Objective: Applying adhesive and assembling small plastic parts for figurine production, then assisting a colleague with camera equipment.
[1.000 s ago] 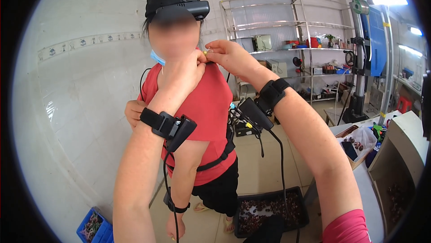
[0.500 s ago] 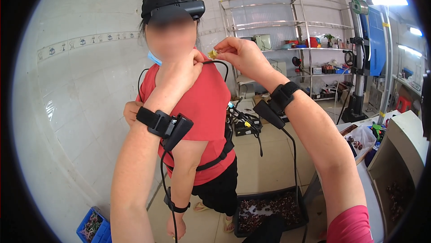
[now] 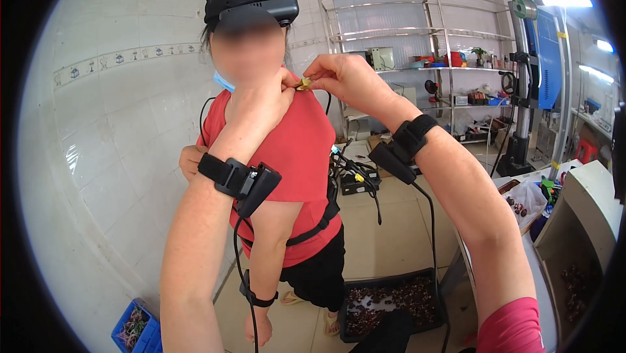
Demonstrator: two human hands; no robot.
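A person in a red shirt (image 3: 293, 147) stands close in front of me. At that person's shoulder my left hand (image 3: 262, 104) is closed in a pinch on a black cable (image 3: 328, 102), part of which passes behind the shoulder. My right hand (image 3: 349, 80) pinches a small yellow clip (image 3: 304, 84) between thumb and fingers. The clip sits right beside my left fingertips, against the cable and the shirt; whether its jaws grip either one is too small to tell. Black straps with camera-like units are on both my wrists.
A black tray (image 3: 391, 304) of small dark parts lies on the floor, and a blue bin (image 3: 137, 328) stands at lower left. Metal shelving (image 3: 443, 69) lines the back. A workbench (image 3: 505, 255) is at right. Cables hang from both my wrist units.
My right hand has moved slightly left, bringing the yellow clip to the cable at the person's shoulder. My left hand keeps its pinch there.
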